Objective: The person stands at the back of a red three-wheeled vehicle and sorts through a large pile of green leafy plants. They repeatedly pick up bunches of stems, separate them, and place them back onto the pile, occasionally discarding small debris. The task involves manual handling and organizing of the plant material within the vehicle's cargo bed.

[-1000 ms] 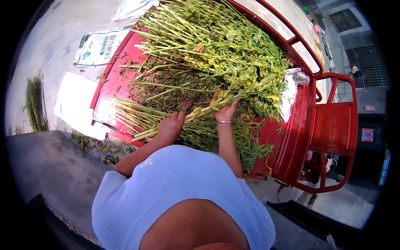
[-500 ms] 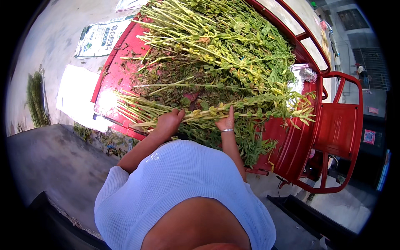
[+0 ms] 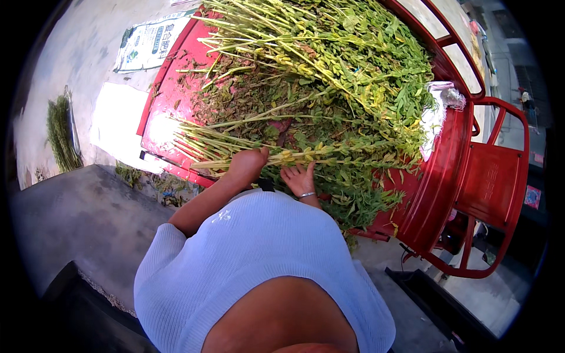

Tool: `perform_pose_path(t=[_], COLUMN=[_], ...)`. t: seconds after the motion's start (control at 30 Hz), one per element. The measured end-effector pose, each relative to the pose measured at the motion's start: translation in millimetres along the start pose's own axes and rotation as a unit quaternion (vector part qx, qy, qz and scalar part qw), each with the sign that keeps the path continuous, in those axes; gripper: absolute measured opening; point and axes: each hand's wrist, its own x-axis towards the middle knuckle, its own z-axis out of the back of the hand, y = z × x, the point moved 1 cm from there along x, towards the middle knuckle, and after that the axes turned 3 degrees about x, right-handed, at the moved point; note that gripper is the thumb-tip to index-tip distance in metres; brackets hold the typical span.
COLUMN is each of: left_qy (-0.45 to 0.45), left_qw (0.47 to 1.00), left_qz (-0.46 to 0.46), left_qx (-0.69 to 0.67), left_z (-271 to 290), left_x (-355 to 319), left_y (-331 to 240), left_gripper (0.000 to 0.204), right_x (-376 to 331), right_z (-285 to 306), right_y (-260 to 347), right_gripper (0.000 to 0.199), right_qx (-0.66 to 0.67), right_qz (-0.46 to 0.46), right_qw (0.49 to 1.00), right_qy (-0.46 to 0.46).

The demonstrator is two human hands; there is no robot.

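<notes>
A bundle of sesame stalks (image 3: 303,156), pale at the cut ends and lined with yellow-green pods, lies crosswise in front of me. My left hand (image 3: 248,165) is closed round its lower stems, near the cut ends. Further right along the bundle, my right hand (image 3: 299,178) is open, palm up with fingers spread, its fingertips at the near side of the stalks. More cut stalks (image 3: 197,138) lie beside my left hand. Beyond them, a large heap of sesame stalks (image 3: 353,65) covers the far part of the red cart bed (image 3: 191,53).
Dry leaf litter (image 3: 235,100) is scattered over the bed. A white cloth (image 3: 434,120) lies at its right, before the red metal seat frame (image 3: 491,182). On the ground to the left are a printed sack (image 3: 150,44), a white sheet (image 3: 118,120) and an upright plant bundle (image 3: 63,132).
My right hand has slid left along the bundle toward my left hand, and its fingers have spread from the stalks. My left hand keeps its hold. The whole view has shifted slightly.
</notes>
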Motion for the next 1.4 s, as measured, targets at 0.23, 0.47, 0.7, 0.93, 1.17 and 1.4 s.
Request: perform_pose_path(t=[0.23, 0.47, 0.7, 0.93, 1.17, 1.4], left_qy=[0.105, 0.061, 0.194, -0.136, 0.087, -0.089], left_qw=[0.994, 0.984, 0.970, 0.986, 0.942, 0.995], left_qz=[-0.002, 0.080, 0.138, 0.014, 0.038, -0.040], left_qx=[-0.030, -0.148, 0.041, -0.094, -0.321, -0.027], left_z=[23.0, 9.4, -89.2, -55.0, -60.5, 56.5], left_x=[11.7, 74.9, 84.0, 85.5, 116.4, 94.4], left_y=[0.4, 109.7, 176.0, 130.2, 111.5, 53.8], left_gripper=[0.048, 0.053, 0.027, 0.015, 0.020, 0.025], right_x=[3.2, 5.2, 13.4, 17.2, 13.1, 11.3], right_z=[-40.2, -32.9, -30.8, -19.1, -24.7, -38.6], right_y=[5.6, 0.0, -5.1, -9.0, -0.9, 0.2], right_gripper=[0.078, 0.075, 0.061, 0.026, 0.021, 0.023], right_qx=[0.009, -0.015, -0.023, -0.005, -0.005, 0.000], right_qz=[0.032, 0.011, 0.022, 0.013, 0.024, 0.029], right_qw=[0.984, 0.988, 0.992, 0.995, 0.996, 0.990], right_qy=[0.177, 0.152, 0.123, 0.101, 0.089, 0.135])
